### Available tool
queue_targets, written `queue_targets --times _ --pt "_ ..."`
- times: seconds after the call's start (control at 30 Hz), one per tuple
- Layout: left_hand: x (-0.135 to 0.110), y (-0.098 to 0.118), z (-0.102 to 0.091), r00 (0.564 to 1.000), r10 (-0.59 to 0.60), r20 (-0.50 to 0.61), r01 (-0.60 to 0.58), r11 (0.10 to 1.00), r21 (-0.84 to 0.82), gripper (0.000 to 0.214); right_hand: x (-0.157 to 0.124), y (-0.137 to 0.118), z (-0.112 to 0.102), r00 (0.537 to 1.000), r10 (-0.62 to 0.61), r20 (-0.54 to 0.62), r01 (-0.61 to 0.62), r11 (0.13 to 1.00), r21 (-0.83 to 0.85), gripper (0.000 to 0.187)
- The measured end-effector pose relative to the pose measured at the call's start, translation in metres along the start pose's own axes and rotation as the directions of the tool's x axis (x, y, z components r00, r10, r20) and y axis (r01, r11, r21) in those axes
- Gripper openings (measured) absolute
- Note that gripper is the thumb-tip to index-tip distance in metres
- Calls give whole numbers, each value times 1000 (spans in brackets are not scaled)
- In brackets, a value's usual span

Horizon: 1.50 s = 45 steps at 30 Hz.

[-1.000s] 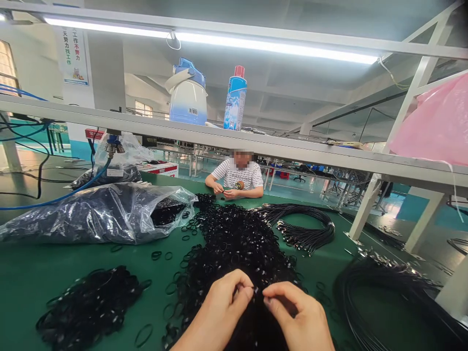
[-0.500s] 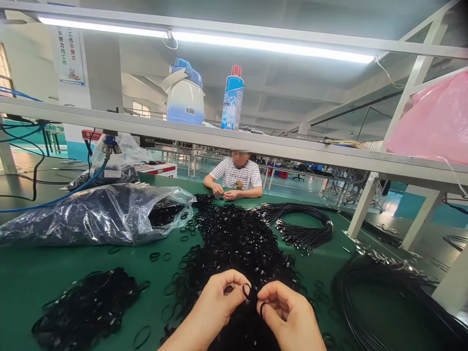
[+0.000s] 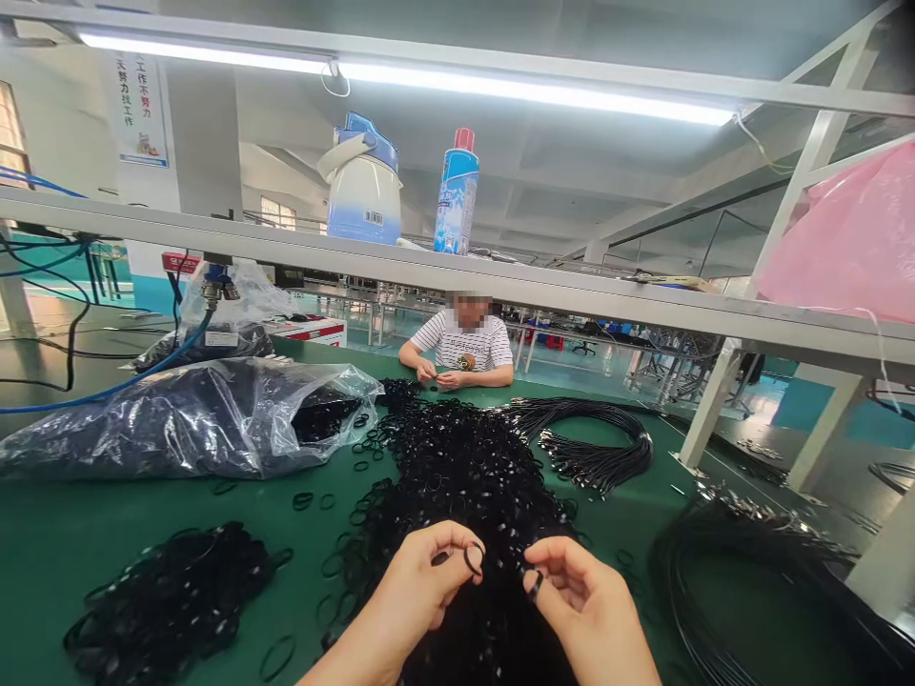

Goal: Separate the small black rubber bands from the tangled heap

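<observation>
Left hand [image 3: 421, 595] and right hand [image 3: 590, 605] each pinching a black rubber ring [image 3: 473, 559].

Fingers of both hands pressed together on the rings, just above the large ring heap [image 3: 457, 476] on the green desk [image 3: 86, 505]. A great many rings remained there; smaller ring pile [image 3: 168, 591] to the left, bundled black cords [image 3: 593, 453] beyond.

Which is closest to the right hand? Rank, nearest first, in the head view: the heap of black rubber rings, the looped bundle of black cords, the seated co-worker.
1. Heap of black rubber rings: right under the right hand.
2. Looped bundle of black cords: ahead, right of the heap.
3. Seated co-worker: far side of the bench.
</observation>
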<state>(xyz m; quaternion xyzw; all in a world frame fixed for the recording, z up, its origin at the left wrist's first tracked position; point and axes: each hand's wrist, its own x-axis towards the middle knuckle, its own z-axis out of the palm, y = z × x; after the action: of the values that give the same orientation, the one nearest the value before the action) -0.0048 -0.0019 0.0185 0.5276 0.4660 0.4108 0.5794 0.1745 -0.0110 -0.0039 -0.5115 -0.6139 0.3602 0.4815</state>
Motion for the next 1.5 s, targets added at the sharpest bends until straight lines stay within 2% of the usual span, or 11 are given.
queue_targets --times 0.07,0.2,0.47,0.53,0.63,0.77,0.9,1.07,1.2,1.37,1.5 --pt "1 -1 -2 999 38 -7 -37 997 68 17 2 -1 -8 999 35 36 -37 996 81 23" --pt "-4 2 -1 971 238 -21 -221 929 297 21 2 -6 -12 992 72 99 -91 975 203 25" --pt "-11 -1 9 956 292 12 -271 870 413 16 -2 -12 1 989 74 131 -100 974 202 23" --pt "-9 -3 8 966 254 -44 -225 912 343 16 -1 -10 0 997 35 72 -45 990 132 15" --pt "-4 -4 4 994 96 -46 -96 995 15 14 2 -4 -5 999 -9 -40 9 1000 12 11" --pt "-2 -2 0 1000 20 5 -17 956 -292 18 4 2 -10 992 -24 -126 -4 976 -219 6" --pt "-6 -1 0 1000 17 21 -10 955 -297 26 4 -1 -10 996 -21 -82 11 994 -110 5" --pt "-9 -4 7 996 58 72 -58 998 6 29 0 -8 2 996 -15 88 3 992 129 13" --pt "-4 -7 6 999 50 -5 -49 993 110 26 0 -6 0 999 -54 11 53 997 54 5" --pt "-1 -5 1 999 8 -41 -18 969 -245 16 4 2 -12 993 -63 -102 51 991 -121 3" --pt "-3 2 0 981 -164 104 194 787 -585 36 3 10 -8 987 -151 57 161 940 -301 19"
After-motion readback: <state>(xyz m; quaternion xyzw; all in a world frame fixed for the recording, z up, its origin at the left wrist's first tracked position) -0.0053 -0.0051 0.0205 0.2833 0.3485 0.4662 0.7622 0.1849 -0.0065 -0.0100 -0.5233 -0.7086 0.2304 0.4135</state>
